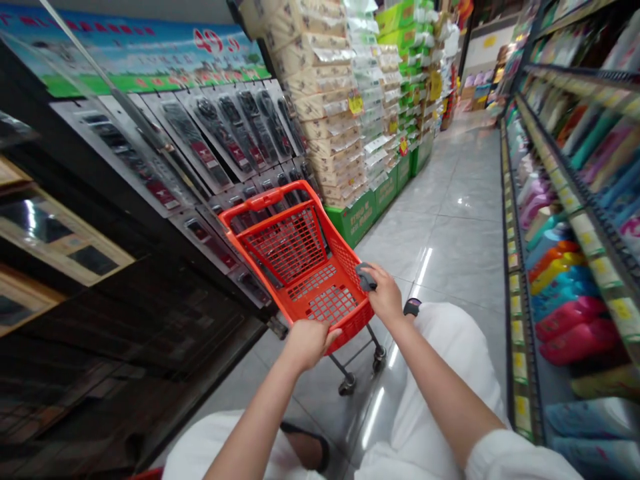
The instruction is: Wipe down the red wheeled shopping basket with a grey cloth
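Note:
A red plastic shopping cart [353, 327] with grid walls stands in front of me, its basket holding nothing that I can see. My left hand [311, 343] is closed over the cart's near rim, thumb along the edge. On the cart's right side rim lies my right hand [383, 293], fingers curled around a dark grey cloth [366, 277] pressed against the rim. The cart's handle bar [265, 199] is at the far end. Below the basket, two wheels [347, 383] on metal legs show.
Hanging packaged belts [200, 140] line a rack on the left, beside a dark cabinet [75, 373]. Stacked cartons [330, 120] stand on a green base beyond. Shelves of bottles and packs [580, 300] run along the right. A grey tiled aisle [450, 200] leads away between them.

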Available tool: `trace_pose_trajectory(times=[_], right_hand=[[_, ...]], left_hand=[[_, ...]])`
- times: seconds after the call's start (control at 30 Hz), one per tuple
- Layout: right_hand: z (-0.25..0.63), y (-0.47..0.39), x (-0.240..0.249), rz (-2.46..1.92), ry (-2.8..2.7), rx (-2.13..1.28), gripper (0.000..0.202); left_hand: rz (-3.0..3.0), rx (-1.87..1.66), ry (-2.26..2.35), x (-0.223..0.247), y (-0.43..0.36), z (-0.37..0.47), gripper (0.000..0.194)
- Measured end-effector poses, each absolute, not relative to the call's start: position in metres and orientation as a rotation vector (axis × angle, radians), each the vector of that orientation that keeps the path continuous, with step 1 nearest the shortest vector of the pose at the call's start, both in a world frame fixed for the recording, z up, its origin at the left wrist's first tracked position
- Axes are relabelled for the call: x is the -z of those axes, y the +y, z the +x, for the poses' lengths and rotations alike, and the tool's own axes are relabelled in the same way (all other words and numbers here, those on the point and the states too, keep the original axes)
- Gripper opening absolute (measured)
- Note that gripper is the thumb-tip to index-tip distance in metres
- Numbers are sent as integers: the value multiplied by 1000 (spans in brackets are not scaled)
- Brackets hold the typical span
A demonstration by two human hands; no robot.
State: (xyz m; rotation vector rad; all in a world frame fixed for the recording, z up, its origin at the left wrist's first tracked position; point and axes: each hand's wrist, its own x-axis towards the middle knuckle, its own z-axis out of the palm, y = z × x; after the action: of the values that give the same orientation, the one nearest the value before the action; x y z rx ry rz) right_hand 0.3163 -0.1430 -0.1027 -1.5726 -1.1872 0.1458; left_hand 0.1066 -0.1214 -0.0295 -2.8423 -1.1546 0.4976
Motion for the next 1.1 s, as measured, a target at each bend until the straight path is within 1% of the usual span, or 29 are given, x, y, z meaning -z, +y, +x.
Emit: trace_pose_trajectory(times=[0.1, 0.17, 0.27, 0.43, 0.6, 0.77, 0.93, 1.1], right_hand=[[313, -161, 112, -1591, -1209, -115, 63], [317, -165, 113, -1628, -1216, -125, 63], [330, -153, 101, -1734, -1225, -179, 63], [346, -137, 71, -1931, -1208, -245, 49], [341, -154, 66, -2015, -1202, -224, 46], [332, -165, 69, -1907, -1226, -199, 47], [329, -173, 74, -1836, -1208, -340, 47], [338, -175, 89, -1541, -1174, -424, 46]], left_hand=[[-2857, -445, -1191, 36, -133, 118, 71], [-2871, -430, -1205, 37, -141, 123, 70], [-2899, -372, -1223, 35, -153, 131, 65], [-2938, -278, -1248, 34, -172, 148, 54], [-2919, -307, -1372, 34, -194, 152, 47], [-2901, -397, -1475, 28, -209, 146, 43], [-2877, -477, -1545, 24, -216, 137, 40], [-2889, -531, -1592, 27, -228, 137, 36]])
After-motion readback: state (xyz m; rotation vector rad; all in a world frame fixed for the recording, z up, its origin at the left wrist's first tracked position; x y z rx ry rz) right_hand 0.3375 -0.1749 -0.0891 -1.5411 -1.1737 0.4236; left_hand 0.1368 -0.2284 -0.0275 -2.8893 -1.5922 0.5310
